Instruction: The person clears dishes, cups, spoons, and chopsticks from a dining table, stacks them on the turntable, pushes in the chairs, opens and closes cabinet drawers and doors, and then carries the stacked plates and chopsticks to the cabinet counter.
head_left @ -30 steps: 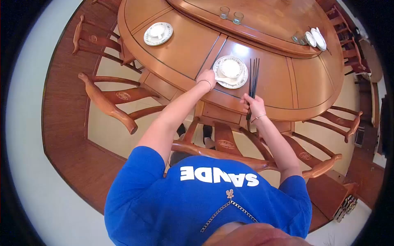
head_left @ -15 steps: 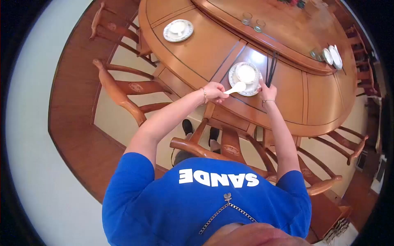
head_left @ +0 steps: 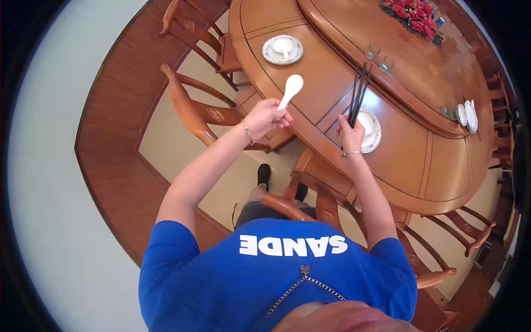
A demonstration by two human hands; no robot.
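Observation:
My left hand point(head_left: 267, 118) is closed on the handle of a white soup spoon point(head_left: 293, 85), held up near the table's left edge, bowl end pointing away from me. In my right hand point(head_left: 352, 134) is a bundle of dark chopsticks point(head_left: 359, 95), their far ends fanned slightly apart. This hand is in front of a patterned plate point(head_left: 375, 143) and hides its left part. A small white bowl point(head_left: 365, 123) sits on that plate, partly covered by the hand and chopsticks.
Another plate point(head_left: 266, 52) with a small bowl and spoon is farther along the round wooden table point(head_left: 442, 163). Glass cups point(head_left: 386, 63) stand on the raised centre, near red flowers point(head_left: 415, 19). Stacked white dishes point(head_left: 470, 116) are at the right. Wooden chairs point(head_left: 191, 108) surround the table.
The spoon has moved left, away from the bowl, in my left hand. My right hand has brought the chopsticks left across the plate. The view has shifted, showing more flowers.

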